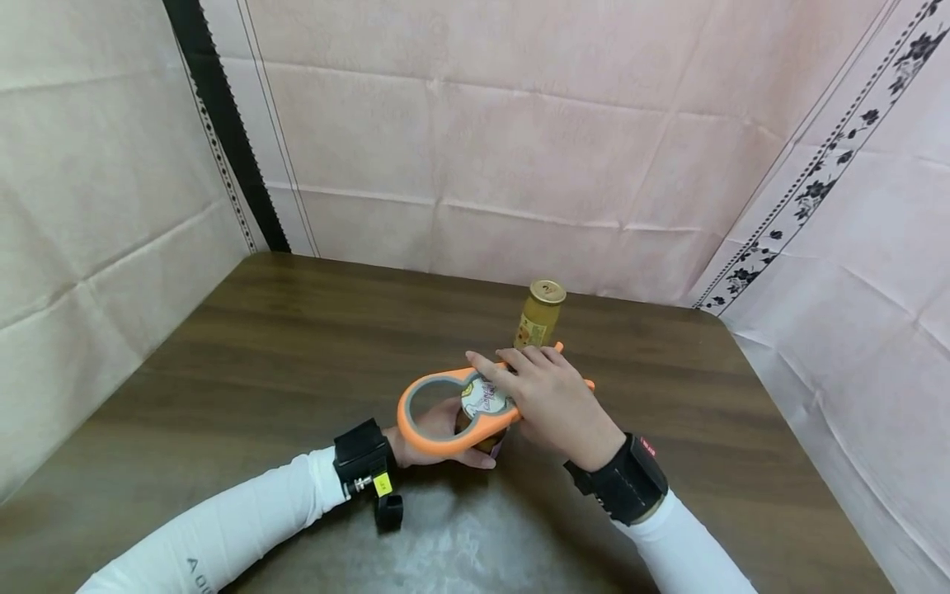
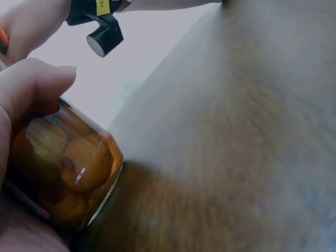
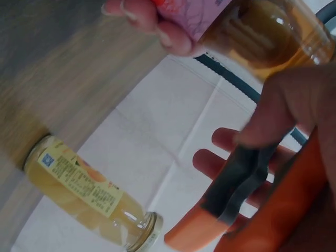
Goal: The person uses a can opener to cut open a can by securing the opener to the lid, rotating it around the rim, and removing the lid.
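My left hand (image 1: 441, 417) grips a glass jar (image 2: 79, 163) of round brownish fruit in liquid, thumb on one side and fingers on the other. The jar's white patterned lid (image 1: 482, 398) faces up in the head view. Over it lies an orange-and-grey jar opener (image 1: 404, 412), its large ring extending to the left above my left hand. My right hand (image 1: 552, 400) holds the opener from above, with the fingers across its arms; the orange handle (image 3: 197, 228) shows close up in the right wrist view. The right palm hides part of the opener.
A taller jar of yellow fruit (image 1: 536, 318) with a gold lid stands just beyond my right hand. The dark wooden table (image 1: 312, 346) reaches back to a pale cloth (image 1: 519, 148) hung behind and at both sides.
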`<move>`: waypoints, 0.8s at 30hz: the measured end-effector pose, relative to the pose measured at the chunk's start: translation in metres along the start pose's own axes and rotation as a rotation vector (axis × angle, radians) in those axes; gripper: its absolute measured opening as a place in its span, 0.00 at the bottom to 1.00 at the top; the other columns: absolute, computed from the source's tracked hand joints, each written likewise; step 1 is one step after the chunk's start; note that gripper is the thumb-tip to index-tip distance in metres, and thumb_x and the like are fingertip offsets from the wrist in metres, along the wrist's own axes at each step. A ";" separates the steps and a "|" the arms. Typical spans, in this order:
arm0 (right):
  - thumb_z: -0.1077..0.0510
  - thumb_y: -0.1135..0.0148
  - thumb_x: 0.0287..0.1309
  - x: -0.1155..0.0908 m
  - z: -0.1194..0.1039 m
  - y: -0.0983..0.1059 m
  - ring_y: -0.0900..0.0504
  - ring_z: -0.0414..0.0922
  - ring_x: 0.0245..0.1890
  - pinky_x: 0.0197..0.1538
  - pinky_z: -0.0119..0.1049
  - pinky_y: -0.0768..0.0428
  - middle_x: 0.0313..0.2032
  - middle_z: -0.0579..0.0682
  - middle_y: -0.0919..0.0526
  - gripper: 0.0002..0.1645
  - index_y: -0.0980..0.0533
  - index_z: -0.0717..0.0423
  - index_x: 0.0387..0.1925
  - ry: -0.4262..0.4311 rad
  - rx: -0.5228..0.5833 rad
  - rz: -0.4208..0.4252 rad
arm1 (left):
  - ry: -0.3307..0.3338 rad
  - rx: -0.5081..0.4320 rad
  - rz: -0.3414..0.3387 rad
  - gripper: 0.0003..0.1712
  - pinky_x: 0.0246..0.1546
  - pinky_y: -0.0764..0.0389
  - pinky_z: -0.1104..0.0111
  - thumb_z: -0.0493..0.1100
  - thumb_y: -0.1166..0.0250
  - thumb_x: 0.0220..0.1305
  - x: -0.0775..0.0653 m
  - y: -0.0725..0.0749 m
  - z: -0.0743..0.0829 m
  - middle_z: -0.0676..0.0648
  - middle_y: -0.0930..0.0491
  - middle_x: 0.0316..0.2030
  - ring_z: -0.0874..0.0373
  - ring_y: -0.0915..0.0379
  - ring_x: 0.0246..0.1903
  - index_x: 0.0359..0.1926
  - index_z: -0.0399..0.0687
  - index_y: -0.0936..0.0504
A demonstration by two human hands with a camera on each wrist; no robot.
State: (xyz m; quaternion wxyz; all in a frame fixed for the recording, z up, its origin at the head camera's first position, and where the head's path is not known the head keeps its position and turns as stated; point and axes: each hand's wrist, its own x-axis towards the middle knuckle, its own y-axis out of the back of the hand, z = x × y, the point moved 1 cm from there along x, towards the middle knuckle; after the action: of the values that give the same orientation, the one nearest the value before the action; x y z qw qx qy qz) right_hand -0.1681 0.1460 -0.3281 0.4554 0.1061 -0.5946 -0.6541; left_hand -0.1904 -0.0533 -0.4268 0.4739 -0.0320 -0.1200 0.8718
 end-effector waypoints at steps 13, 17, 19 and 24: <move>0.51 0.24 0.44 0.001 0.010 -0.005 0.15 0.51 0.44 0.51 0.47 0.18 0.42 0.50 0.14 0.28 0.23 0.54 0.48 -0.062 0.011 0.014 | -0.047 0.405 0.110 0.53 0.72 0.37 0.70 0.39 0.27 0.61 0.004 0.003 0.000 0.59 0.40 0.77 0.63 0.43 0.73 0.79 0.62 0.47; 0.52 0.24 0.47 0.001 0.010 -0.005 0.15 0.50 0.42 0.47 0.47 0.16 0.41 0.51 0.14 0.25 0.23 0.54 0.46 -0.063 -0.011 0.006 | -0.031 0.444 0.106 0.53 0.70 0.35 0.70 0.38 0.27 0.61 0.005 0.003 0.001 0.60 0.39 0.76 0.62 0.39 0.69 0.79 0.64 0.47; 0.51 0.25 0.48 0.001 0.009 -0.006 0.14 0.50 0.42 0.47 0.48 0.15 0.41 0.52 0.13 0.25 0.23 0.55 0.46 -0.062 -0.025 0.001 | -0.027 0.448 0.105 0.53 0.70 0.35 0.70 0.38 0.27 0.61 0.005 0.003 0.001 0.60 0.39 0.76 0.62 0.40 0.69 0.79 0.65 0.47; 0.53 0.26 0.48 -0.001 0.007 -0.005 0.14 0.51 0.41 0.47 0.48 0.15 0.42 0.52 0.14 0.24 0.23 0.56 0.46 -0.069 -0.056 -0.011 | -0.015 0.367 0.084 0.49 0.66 0.32 0.71 0.38 0.28 0.62 0.004 0.001 0.001 0.54 0.34 0.73 0.63 0.33 0.62 0.78 0.62 0.44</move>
State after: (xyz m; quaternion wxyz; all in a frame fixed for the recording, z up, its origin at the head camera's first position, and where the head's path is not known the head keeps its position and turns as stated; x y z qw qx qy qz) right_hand -0.1750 0.1510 -0.3304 0.4337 0.0737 -0.5908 -0.6763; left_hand -0.1933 -0.0508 -0.4255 0.4342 0.0566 0.0391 0.8982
